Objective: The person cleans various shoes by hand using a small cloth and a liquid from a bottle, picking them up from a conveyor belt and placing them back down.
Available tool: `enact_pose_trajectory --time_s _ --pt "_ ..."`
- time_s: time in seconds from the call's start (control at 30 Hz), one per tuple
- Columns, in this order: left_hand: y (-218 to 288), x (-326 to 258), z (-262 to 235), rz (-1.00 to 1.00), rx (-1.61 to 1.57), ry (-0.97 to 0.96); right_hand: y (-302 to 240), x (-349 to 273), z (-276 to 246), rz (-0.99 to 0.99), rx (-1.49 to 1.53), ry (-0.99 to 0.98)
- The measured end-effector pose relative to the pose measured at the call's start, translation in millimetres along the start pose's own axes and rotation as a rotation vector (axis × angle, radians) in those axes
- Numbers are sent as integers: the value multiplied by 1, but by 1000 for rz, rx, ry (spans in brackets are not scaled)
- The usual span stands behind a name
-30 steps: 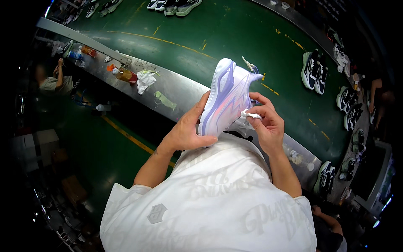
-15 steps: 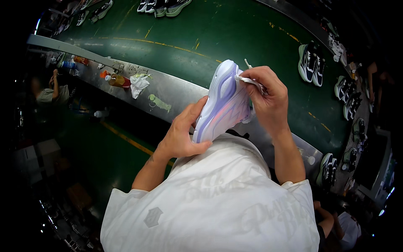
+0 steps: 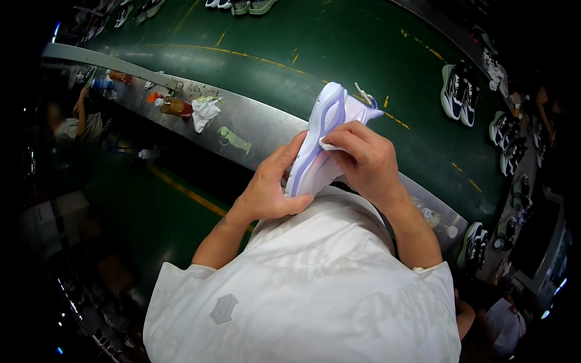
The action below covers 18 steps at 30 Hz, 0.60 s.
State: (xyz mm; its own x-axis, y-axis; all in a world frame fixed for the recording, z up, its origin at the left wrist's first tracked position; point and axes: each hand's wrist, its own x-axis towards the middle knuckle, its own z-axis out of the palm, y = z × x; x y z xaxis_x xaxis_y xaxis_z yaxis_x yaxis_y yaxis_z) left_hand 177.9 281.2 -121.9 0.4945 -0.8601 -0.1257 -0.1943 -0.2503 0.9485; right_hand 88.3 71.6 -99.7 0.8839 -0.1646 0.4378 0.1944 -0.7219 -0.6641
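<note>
A white and lavender sneaker (image 3: 324, 130) is held up in front of my body, on its side with the sole edge toward the left. My left hand (image 3: 271, 184) grips it round the sole at the lower end, thumb on the near side. Fingers bent, my right hand (image 3: 367, 158) pinches a white cloth (image 3: 327, 145) against the sneaker's side, near the line where sole and upper meet. Most of the cloth is hidden in the right hand. The collar and heel loop stick out beyond that hand.
A metal ledge (image 3: 266, 124) edges the green conveyor belt (image 3: 254, 78). On it stand a bottle of amber liquid (image 3: 174, 107), a crumpled white cloth (image 3: 206, 113) and a clear bottle (image 3: 432, 216). Dark sneakers (image 3: 460, 94) ride the belt at right. People work at both sides.
My right hand has moved with the cloth from the sneaker's heel end down and left to its side, baring the collar. The view has shifted slightly.
</note>
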Motion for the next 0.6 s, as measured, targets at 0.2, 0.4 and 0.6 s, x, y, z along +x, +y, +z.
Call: enact_pose_trajectory --time_s 0.2,0.4,0.6 --pt "2 3 0 -3 25 3 -2 -1 6 88 -4 95" --pt "-6 1 8 56 7 41 -21 -12 12 -11 67 -104" --pt "-2 1 12 36 -13 56 -13 -16 11 188 79 8"
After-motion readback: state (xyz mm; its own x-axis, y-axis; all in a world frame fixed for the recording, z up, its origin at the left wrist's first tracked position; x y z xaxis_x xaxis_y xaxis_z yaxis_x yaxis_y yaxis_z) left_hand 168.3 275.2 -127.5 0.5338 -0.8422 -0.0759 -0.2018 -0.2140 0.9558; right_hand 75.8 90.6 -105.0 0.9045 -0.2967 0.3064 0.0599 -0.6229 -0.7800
